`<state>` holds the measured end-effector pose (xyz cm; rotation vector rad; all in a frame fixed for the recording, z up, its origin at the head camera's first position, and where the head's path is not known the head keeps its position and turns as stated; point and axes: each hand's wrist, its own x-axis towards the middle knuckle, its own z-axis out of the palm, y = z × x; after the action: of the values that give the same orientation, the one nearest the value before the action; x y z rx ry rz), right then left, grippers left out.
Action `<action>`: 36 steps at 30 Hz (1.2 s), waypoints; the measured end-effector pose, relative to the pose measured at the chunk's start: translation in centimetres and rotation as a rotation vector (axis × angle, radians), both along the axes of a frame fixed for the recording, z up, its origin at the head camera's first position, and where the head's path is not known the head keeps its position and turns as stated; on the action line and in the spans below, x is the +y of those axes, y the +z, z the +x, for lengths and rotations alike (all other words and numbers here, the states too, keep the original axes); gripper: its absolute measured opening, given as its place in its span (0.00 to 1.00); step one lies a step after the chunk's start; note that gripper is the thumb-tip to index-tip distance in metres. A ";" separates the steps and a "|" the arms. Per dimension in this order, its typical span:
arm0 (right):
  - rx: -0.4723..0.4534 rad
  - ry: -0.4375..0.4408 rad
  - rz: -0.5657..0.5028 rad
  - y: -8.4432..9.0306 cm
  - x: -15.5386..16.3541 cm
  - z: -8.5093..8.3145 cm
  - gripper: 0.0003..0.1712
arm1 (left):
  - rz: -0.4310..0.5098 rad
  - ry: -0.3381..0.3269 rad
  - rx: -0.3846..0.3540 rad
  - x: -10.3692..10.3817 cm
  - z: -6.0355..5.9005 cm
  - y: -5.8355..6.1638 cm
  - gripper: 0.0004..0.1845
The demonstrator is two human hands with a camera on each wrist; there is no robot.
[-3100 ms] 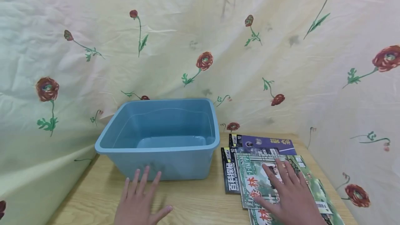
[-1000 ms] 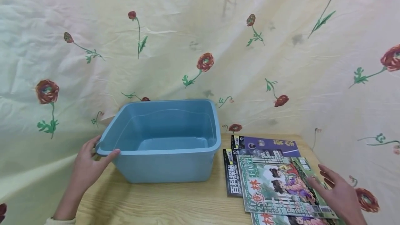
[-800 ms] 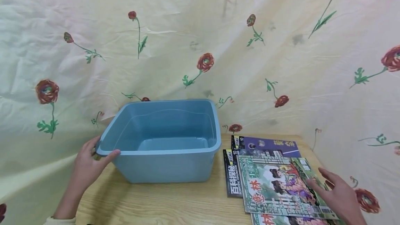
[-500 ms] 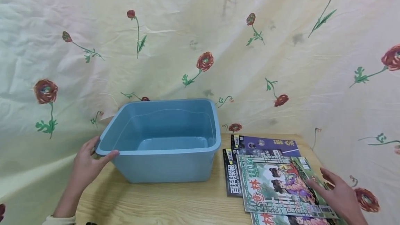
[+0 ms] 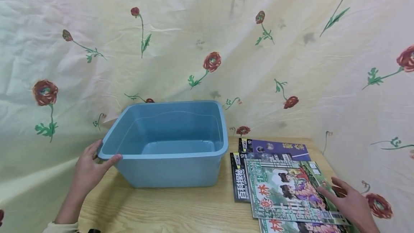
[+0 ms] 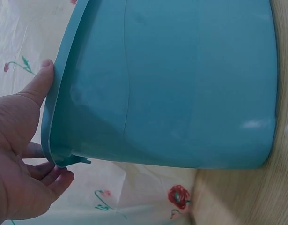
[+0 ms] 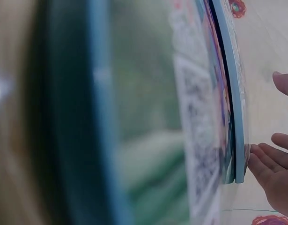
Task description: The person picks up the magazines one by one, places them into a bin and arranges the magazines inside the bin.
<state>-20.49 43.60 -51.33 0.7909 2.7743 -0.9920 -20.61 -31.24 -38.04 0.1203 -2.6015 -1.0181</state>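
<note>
Item: blue bin [image 5: 168,143], thin plastic, light, likely slick, on the counter [image 5: 181,208]. Your left hand [image 5: 88,168] grips its near-left rim corner, thumb over the lip, fingers beneath; take hold under the rim.

Item: top magazine [image 5: 288,193], limp, glossy, on a fanned stack. Your right hand [image 5: 350,204] lies open at its right edge, fingertips [image 7: 261,164] touching; lift from there.

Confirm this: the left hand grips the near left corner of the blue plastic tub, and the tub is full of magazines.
Wrong on one count: the blue plastic tub is empty, as the head view shows. The left hand does grip its near left corner.
</note>
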 end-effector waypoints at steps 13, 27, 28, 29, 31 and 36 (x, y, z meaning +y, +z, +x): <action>-0.082 0.218 0.078 -0.5 0.9 -0.4 0.76 | -0.005 -0.015 0.021 -0.1 0.0 0.0 0.54; 0.008 0.131 0.049 -0.6 0.0 -0.4 0.59 | -0.008 -0.018 0.001 -0.3 -0.1 0.0 0.54; 0.016 0.120 0.052 -0.7 -0.1 -0.4 0.57 | -0.008 -0.019 0.000 -0.3 -0.2 0.0 0.54; 0.026 0.113 0.060 -0.7 0.0 -0.5 0.56 | -0.011 -0.020 0.001 -0.4 -0.2 0.0 0.54; 0.046 0.081 0.053 -0.7 0.0 -0.5 0.53 | -0.015 -0.024 0.003 -0.4 -0.2 0.0 0.54; 0.082 -0.014 -0.044 -1.1 0.7 -0.8 0.46 | -0.012 -0.027 -0.008 -0.3 -0.2 0.0 0.54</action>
<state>-21.24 44.32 -52.43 0.7820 2.8074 -1.1085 -20.78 -31.59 -38.02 0.0860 -2.6225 -1.0129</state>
